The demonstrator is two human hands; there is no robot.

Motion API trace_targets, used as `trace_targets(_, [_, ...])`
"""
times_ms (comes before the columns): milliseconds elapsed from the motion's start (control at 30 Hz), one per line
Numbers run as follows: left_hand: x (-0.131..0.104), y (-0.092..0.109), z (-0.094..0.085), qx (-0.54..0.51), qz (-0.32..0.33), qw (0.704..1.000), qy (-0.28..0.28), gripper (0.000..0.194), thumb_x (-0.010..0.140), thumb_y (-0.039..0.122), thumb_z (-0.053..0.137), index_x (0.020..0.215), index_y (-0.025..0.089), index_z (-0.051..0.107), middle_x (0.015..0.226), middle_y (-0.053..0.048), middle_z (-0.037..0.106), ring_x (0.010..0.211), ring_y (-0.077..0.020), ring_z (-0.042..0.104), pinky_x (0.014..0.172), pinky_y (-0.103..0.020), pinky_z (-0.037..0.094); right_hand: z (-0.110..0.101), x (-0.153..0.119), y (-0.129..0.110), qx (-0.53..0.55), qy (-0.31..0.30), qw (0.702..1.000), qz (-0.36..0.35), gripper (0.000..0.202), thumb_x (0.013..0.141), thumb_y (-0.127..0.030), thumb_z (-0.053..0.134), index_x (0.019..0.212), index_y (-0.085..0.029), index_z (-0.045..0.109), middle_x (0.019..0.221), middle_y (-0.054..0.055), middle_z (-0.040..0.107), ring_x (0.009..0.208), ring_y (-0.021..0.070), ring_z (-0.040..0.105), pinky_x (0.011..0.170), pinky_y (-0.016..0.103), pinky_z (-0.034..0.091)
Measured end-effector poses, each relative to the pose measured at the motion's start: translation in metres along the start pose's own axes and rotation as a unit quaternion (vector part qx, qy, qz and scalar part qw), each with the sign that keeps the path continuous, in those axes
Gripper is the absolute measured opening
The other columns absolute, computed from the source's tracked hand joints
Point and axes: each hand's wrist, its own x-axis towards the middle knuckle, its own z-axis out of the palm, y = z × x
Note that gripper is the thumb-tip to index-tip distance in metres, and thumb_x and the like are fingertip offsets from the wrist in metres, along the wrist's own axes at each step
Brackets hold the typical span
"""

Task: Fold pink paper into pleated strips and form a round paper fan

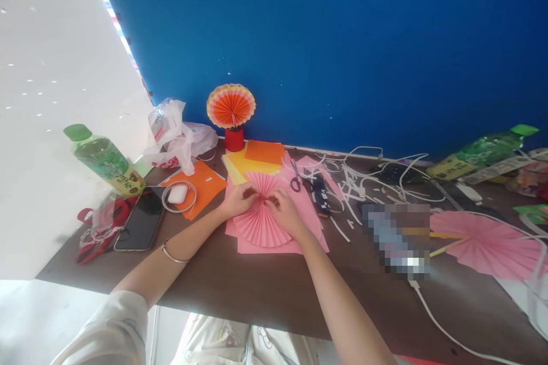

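Observation:
A pleated pink paper fan [264, 227] is spread into a near-full round on top of pink paper sheets [310, 205]. From the left, my left hand [242, 199] has its fingers closed on the folds near the fan's centre. My right hand [282, 209] pinches the pleats just right of the centre, its fingertips close to those of the left. Scissors [295, 181] with dark handles lie on the pink sheets beyond my right hand. Yellow paper [253, 164] and orange paper [264, 151] are stacked behind the fan.
Left are a green-capped bottle [107, 162], a dark phone [141, 221], a white earphone case [177, 194] and a plastic bag [171, 131]. A finished paper fan [232, 107] stands at the wall. Right are white cables [342, 174], a blurred device [396, 239] and another pink fan [492, 245].

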Motion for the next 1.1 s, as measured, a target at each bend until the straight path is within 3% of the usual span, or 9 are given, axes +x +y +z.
trace_targets(300, [0.0, 0.0, 0.0, -0.002, 0.0, 1.0, -0.005, 0.007, 0.078, 0.018, 0.052, 0.077, 0.015, 0.058, 0.076, -0.002, 0.063, 0.071, -0.0128, 0.058, 0.068, -0.025, 0.048, 0.0, 0.001, 0.004, -0.015, 0.013, 1.0, -0.008, 0.007, 0.078, -0.016, 0.041, 0.076, -0.021, 0.044, 0.084, 0.003, 0.048, 0.081, 0.018, 0.048, 0.076, 0.034, 0.041])
trace_targets(633, [0.001, -0.007, 0.001, -0.004, -0.008, 1.0, -0.013, 0.007, 0.078, 0.019, 0.053, 0.076, 0.015, 0.059, 0.075, -0.003, 0.063, 0.071, -0.0136, 0.058, 0.068, -0.027, 0.047, -0.013, 0.003, 0.0, 0.154, -0.035, 0.975, 0.154, 0.011, 0.079, -0.033, 0.05, 0.081, -0.022, 0.05, 0.089, 0.002, 0.056, 0.09, 0.0181, 0.054, 0.083, 0.034, 0.042])
trace_targets(800, [0.001, -0.006, 0.001, -0.004, -0.008, 1.0, -0.019, 0.008, 0.078, 0.016, 0.051, 0.077, 0.014, 0.059, 0.077, -0.004, 0.064, 0.072, -0.0135, 0.058, 0.068, -0.027, 0.047, -0.016, 0.008, 0.003, 0.321, -0.002, 0.928, 0.188, 0.018, 0.075, -0.039, 0.057, 0.082, -0.022, 0.056, 0.092, 0.005, 0.061, 0.092, 0.0197, 0.057, 0.088, 0.037, 0.042])
trace_targets(1000, [0.001, -0.002, 0.001, -0.004, -0.021, 1.0, -0.016, 0.009, 0.077, 0.014, 0.051, 0.078, 0.014, 0.059, 0.078, -0.004, 0.064, 0.07, -0.0126, 0.058, 0.066, -0.026, 0.047, -0.023, 0.014, 0.009, 0.546, 0.054, 0.808, 0.215, 0.04, 0.079, -0.058, 0.041, 0.073, -0.023, 0.06, 0.087, 0.01, 0.064, 0.088, 0.0253, 0.06, 0.088, 0.044, 0.044])
trace_targets(1100, [0.001, -0.002, 0.002, -0.008, -0.022, 1.0, -0.014, 0.008, 0.078, 0.015, 0.051, 0.078, 0.014, 0.059, 0.077, -0.003, 0.064, 0.068, -0.0125, 0.058, 0.065, -0.026, 0.048, -0.028, 0.009, 0.012, 0.558, 0.057, 0.801, 0.209, 0.05, 0.079, -0.063, 0.03, 0.082, -0.025, 0.062, 0.102, 0.012, 0.063, 0.096, 0.0279, 0.058, 0.086, 0.049, 0.043])
